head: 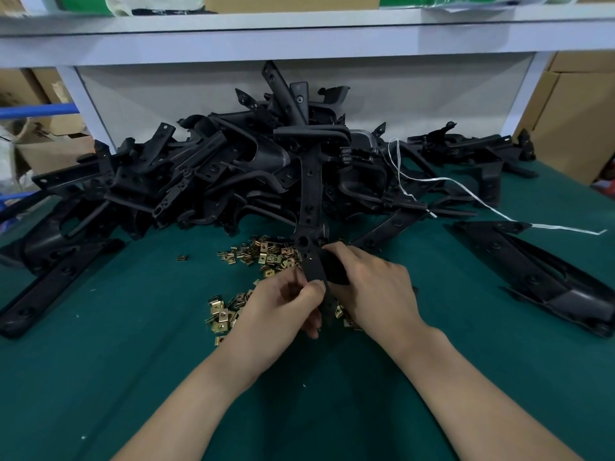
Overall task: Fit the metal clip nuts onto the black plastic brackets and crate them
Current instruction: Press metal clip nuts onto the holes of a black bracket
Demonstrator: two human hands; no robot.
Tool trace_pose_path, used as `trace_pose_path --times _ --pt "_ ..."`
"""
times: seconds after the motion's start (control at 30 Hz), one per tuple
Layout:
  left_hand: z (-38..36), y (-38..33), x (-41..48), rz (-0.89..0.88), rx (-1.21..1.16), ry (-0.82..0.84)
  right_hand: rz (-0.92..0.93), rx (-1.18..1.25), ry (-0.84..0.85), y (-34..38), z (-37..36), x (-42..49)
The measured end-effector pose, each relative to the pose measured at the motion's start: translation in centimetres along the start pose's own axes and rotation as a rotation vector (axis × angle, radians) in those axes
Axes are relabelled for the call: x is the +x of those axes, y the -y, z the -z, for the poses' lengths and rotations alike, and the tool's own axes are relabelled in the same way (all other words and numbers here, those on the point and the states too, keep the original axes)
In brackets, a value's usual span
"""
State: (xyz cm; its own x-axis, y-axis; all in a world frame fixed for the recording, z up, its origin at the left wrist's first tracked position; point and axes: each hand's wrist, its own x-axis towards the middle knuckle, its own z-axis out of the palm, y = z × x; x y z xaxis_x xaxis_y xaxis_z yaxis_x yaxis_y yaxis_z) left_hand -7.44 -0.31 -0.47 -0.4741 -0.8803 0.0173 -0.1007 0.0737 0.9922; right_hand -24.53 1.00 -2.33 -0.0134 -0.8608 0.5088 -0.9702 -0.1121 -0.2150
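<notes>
Now, in the head view, we hold one black plastic bracket with both hands just above the green worktop, near the middle of the scene. The bracket is a long flat strip with holes. Its far end reaches up against the pile of brackets, and its near end dips between our hands.

Our right hand grips the strip from the right, its fingers curled round it and the thumb lying on the top face. Our left hand comes in from the left with its fingers curled, thumb and fingertips pinching the left edge of the strip. We cannot tell whether a clip nut sits between those fingertips.

Loose brass-coloured clip nuts lie scattered on the worktop just beyond our hands, at the foot of the pile. A second cluster of clip nuts lies just left of our left hand, and a single clip nut sits apart, further left.

The pile spreads across the far half of the worktop from left to right. A large black moulded part lies alone on the right, and a white string trails from the pile toward it. A pale shelf runs across the far top, with cardboard boxes at far right.
</notes>
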Motion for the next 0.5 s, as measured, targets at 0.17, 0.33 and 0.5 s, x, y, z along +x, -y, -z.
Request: trace_pose_path --times 0.17,0.33,0.5 --pt "-1.0 0.5 -0.7 -0.105 0.020 -0.110 -0.043 0.032 -0.058 -0.1 0.1 0.0" --pt "-0.3 1.2 -1.0 -0.365 0.456 -0.297 -0.129 0.017 -0.143 -0.2 0.2 0.3" --pt "-0.2 1.5 -1.0 -0.448 0.642 -0.334 -0.139 -0.003 -0.142 -0.2 0.2 0.2"
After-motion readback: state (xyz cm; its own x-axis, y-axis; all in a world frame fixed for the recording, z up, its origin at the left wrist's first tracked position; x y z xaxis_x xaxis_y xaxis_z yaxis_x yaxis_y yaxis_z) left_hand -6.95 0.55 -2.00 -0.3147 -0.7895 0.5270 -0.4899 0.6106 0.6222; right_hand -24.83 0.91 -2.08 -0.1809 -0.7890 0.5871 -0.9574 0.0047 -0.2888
